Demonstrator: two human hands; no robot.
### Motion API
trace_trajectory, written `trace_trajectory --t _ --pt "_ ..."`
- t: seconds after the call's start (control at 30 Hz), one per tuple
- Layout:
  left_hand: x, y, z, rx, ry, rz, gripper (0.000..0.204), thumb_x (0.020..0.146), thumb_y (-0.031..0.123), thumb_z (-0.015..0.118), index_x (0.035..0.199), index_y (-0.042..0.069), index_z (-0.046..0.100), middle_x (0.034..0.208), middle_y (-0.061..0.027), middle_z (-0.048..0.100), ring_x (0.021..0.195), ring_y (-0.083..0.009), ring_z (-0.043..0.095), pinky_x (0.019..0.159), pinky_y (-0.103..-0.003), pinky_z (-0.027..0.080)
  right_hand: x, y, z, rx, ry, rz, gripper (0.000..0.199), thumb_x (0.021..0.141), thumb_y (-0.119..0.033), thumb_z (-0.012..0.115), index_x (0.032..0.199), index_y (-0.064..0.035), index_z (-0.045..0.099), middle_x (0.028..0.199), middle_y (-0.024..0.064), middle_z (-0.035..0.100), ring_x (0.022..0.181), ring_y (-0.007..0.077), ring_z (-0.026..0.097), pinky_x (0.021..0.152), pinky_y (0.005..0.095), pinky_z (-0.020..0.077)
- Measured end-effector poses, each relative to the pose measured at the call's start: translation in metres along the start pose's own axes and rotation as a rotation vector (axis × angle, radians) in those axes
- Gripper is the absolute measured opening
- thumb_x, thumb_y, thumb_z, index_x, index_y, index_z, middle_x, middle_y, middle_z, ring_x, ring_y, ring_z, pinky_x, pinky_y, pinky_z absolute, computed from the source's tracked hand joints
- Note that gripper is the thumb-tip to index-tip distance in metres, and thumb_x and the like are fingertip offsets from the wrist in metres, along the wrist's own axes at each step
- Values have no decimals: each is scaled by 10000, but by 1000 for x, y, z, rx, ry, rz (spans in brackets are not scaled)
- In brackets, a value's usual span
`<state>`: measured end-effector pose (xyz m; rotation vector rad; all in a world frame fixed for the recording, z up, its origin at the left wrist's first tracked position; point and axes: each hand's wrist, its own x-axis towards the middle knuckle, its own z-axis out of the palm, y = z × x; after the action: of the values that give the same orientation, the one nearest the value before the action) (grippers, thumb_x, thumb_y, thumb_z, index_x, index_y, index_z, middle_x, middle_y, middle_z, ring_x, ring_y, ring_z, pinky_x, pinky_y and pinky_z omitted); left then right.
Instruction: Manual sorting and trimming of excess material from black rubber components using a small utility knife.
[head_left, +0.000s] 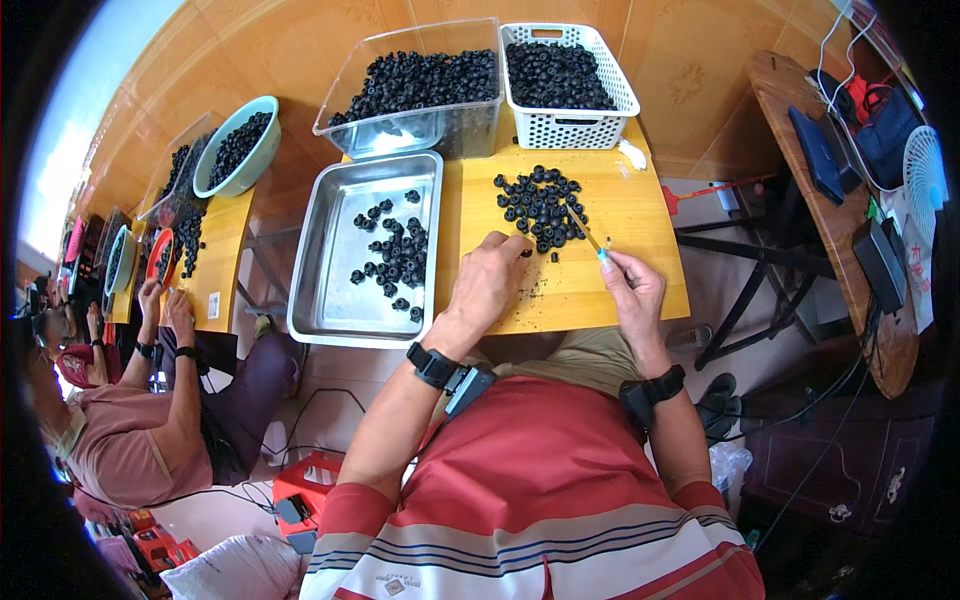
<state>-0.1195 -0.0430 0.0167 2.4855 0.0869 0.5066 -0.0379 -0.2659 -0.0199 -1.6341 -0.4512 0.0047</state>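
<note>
My left hand (486, 284) is closed over the wooden table, pinching a small black ring-shaped part (526, 253) at its fingertips. Between the fingers of my right hand (636, 290) is a slim stick-like tool (588, 233) with a teal band near the grip; its exact kind is unclear. The tool's tip points up and left, over a pile of black ring-shaped parts (540, 205). Dark crumbs lie on the table below the left fingertips. To the left, a metal tray (320, 290) holds several more of the black parts.
Behind the pile stand a clear plastic bin (470, 130) and a white perforated basket (580, 133), both full of black parts. A scrap of white material (632, 154) lies at the table's right. Another person (150, 420) works at a table (222, 270) on the left.
</note>
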Motion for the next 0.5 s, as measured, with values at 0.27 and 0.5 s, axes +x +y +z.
trace_trajectory --t 0.27,0.5 --pt "-5 -7 1 -482 -3 -287 230 907 62 706 1128 3 730 949 -115 740 801 -148 695 712 -268 553 0 4 -1 -24 -17 22 288 952 -178 716 1099 70 703 834 -22 646 715 26 523 637 188 425" --pt "-13 -23 14 -953 8 -475 224 961 75 673 1154 -36 695 933 -55 717 795 -104 666 720 -217 549 1 5 -2 1 -19 24 277 954 -166 712 1098 70 703 828 -26 638 707 25 516 631 183 417"
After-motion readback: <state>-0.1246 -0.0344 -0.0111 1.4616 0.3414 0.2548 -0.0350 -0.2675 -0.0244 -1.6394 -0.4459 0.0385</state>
